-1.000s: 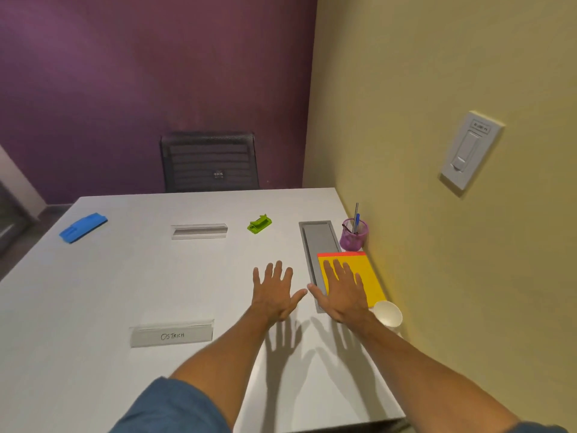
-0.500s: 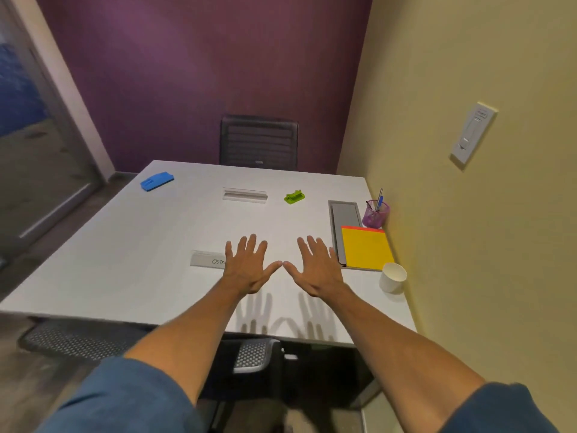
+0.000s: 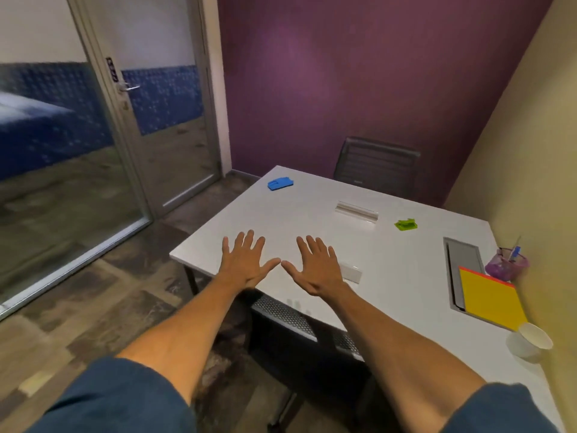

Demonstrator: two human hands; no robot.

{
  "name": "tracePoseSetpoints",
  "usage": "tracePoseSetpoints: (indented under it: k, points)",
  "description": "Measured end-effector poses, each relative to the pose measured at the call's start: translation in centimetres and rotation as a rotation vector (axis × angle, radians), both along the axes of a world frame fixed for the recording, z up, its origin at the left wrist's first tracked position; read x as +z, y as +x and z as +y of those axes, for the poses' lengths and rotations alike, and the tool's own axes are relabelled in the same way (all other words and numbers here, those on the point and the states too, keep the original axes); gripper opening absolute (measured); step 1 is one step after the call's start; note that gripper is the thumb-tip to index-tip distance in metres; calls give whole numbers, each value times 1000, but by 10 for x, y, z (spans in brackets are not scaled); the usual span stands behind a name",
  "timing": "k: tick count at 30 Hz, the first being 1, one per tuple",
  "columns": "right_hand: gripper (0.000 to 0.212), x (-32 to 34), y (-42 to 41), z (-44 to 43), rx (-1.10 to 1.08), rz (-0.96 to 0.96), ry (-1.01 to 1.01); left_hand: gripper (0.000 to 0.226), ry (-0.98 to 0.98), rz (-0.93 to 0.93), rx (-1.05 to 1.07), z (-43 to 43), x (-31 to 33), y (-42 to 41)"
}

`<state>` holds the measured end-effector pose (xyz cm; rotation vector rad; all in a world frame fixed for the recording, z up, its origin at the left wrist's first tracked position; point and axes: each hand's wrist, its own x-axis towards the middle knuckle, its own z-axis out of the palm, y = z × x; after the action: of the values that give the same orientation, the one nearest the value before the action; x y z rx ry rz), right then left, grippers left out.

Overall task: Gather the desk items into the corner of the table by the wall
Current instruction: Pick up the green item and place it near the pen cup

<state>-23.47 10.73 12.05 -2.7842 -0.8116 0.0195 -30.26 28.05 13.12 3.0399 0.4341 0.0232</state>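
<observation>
Now both hands are off the items. A second ago my right hand [image 3: 318, 270] lay flat on the yellow pad [image 3: 491, 300]; it has since come away and hovers beside my left hand [image 3: 245, 265] over the near left part of the worktop [image 3: 406, 270], well apart from the pad. Each grip is spread wide, fingers apart, holding nothing. My view has also swung left, so the door [image 3: 156, 120] now shows.

Taking the pad as my landmark: it lies by the yellow wall [image 3: 530, 151], partly over the grey tray [image 3: 462, 264]. The purple pen cup [image 3: 507, 265] stands just beyond its far end, against the wall. The paper cup [image 3: 530, 340] sits just nearer than its near corner. So three items already cluster there, and I judge the pad placed.

The stragglers are left of the pad. The green clip [image 3: 406, 225] is beyond and to the left. The clear nameplate [image 3: 357, 210] is farther left. The blue piece [image 3: 280, 184] is farthest off, near the far left corner of the worktop. A second nameplate [image 3: 351, 271] lies well left of the pad, partly hidden under my right hand.

That hidden nameplate is closest, so I would take it next and slide it toward the pad.
</observation>
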Motion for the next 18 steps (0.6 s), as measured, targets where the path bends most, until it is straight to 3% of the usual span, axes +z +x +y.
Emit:
tracePoseSetpoints:
  k: [8,18]
  points:
    - [84,-10,-31,210,186,52,-4,81,1,85,176,188,5,-68]
    - [82,-19,-50,381,384,52,-37,79,-44,113,318,340,-9,-112]
